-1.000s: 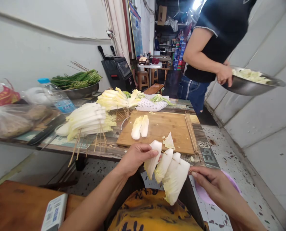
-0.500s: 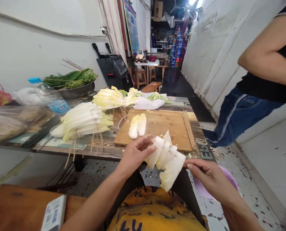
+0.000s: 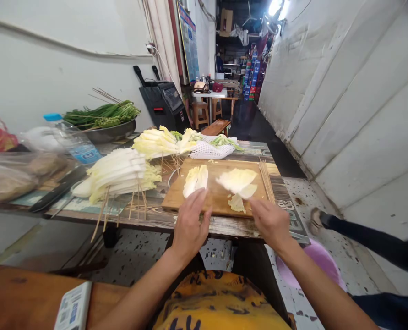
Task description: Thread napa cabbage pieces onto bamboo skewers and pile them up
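My left hand point(image 3: 191, 222) hovers over the near edge of the wooden cutting board point(image 3: 220, 199), fingers stretched out and holding nothing. My right hand point(image 3: 269, 221) is beside it at the board's near right corner, fingers loose and empty. A skewered fan of cabbage pieces point(image 3: 237, 179) lies on the board just beyond my right hand, with a small leaf scrap point(image 3: 237, 203) below it. A cut cabbage chunk point(image 3: 196, 179) lies just past my left fingertips. A bundle of bare bamboo skewers point(image 3: 266, 179) lies along the board's right edge.
Piles of skewered cabbage point(image 3: 119, 172) and more cabbage point(image 3: 159, 141) lie on the table's left. A white mesh net point(image 3: 212, 149), a water bottle point(image 3: 75, 140), a metal bowl of greens point(image 3: 106, 121) and plastic bags point(image 3: 11, 172) stand behind. A pink basin point(image 3: 313, 263) and another person's leg point(image 3: 361, 238) are at the right.
The skewered cabbage left my hands and now lies on the cutting board. Both hands opened and moved forward over the board. The other person walked off to the right.
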Available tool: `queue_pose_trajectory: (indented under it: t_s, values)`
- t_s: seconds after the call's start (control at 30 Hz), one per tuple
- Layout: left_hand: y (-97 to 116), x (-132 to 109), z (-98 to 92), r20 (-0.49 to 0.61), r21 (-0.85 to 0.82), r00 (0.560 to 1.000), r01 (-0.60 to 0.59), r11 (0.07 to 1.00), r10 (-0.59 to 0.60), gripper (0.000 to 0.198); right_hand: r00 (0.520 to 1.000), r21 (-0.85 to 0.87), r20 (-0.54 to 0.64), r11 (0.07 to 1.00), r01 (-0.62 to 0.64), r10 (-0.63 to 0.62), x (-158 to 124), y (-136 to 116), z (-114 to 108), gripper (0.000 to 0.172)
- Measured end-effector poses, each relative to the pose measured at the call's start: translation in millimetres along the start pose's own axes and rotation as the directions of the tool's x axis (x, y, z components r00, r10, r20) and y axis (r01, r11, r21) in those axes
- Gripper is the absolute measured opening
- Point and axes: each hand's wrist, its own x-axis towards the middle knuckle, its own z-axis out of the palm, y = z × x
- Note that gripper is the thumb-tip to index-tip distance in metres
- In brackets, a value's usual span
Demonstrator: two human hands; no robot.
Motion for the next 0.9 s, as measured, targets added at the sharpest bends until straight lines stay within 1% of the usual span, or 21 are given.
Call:
queue_pose_trajectory:
  t_s: [0.03,0.07,0.1,0.17,0.23,0.3,0.37,0.47,0.53,0.6,0.7,0.9]
  values:
    - [-1.7,-0.9,2.7,0.014,0.085,0.997,-0.083,0.993,0.082,0.045,0.999,-0.008,0.040,1.000,0.022,-0.022,-1.5,-2.8,8.6,0.025]
    - [-3.2,-1.2,6.0,0.060,0.147,0.987,-0.156,0.977,0.149,0.046,0.996,-0.019,0.076,0.999,0.038,-0.036,-3.4,-5.7,15.2,0.024]
    - [-4.4,-0.9,9.8,0.129,0.186,0.971,-0.224,0.957,0.202,0.047,0.993,-0.031,0.107,0.998,0.046,-0.042,-5.6,-8.5,19.4,0.024]
    - [-6.5,1.5,19.0,0.283,0.209,0.918,-0.343,0.916,0.280,0.050,0.988,-0.057,0.150,0.998,0.035,-0.026,-9.7,-12.2,21.5,0.025]
    - [-8.5,5.8,29.0,0.391,0.191,0.865,-0.411,0.892,0.315,0.055,0.983,-0.087,0.182,0.996,0.007,0.009,-13.0,-12.0,18.0,0.026]
    - [-10.8,11.0,38.0,0.441,0.168,0.836,-0.434,0.885,0.326,0.058,0.976,-0.112,0.217,0.994,-0.010,0.034,-15.6,-8.6,12.9,0.025]
    - [-12.9,15.6,44.7,0.448,0.148,0.830,-0.435,0.888,0.332,0.059,0.966,-0.126,0.257,0.992,-0.005,0.037,-17.6,-4.4,9.4,0.024]
    - [-14.7,19.4,50.9,0.414,0.142,0.850,-0.415,0.899,0.327,0.051,0.950,-0.132,0.310,0.991,0.017,0.025,-19.4,-1.1,8.4,0.026]
    - [-15.2,20.0,53.7,0.399,0.138,0.854,-0.416,0.899,0.334,0.044,0.943,-0.136,0.333,0.990,0.026,0.021,-19.6,-1.5,9.0,0.026]
    - [-15.9,19.8,56.0,0.406,0.125,0.842,-0.435,0.892,0.354,0.040,0.937,-0.139,0.348,0.990,0.034,0.016,-19.4,-2.7,9.4,0.027]
    - [-17.5,19.4,58.4,0.414,0.121,0.829,-0.461,0.879,0.377,0.038,0.933,-0.141,0.361,0.989,0.055,0.000,-19.2,-3.5,9.2,0.028]
    - [-19.6,19.5,59.3,0.415,0.108,0.821,-0.472,0.875,0.391,0.038,0.926,-0.156,0.377,0.983,0.095,-0.029,-19.2,-4.6,9.1,0.031]
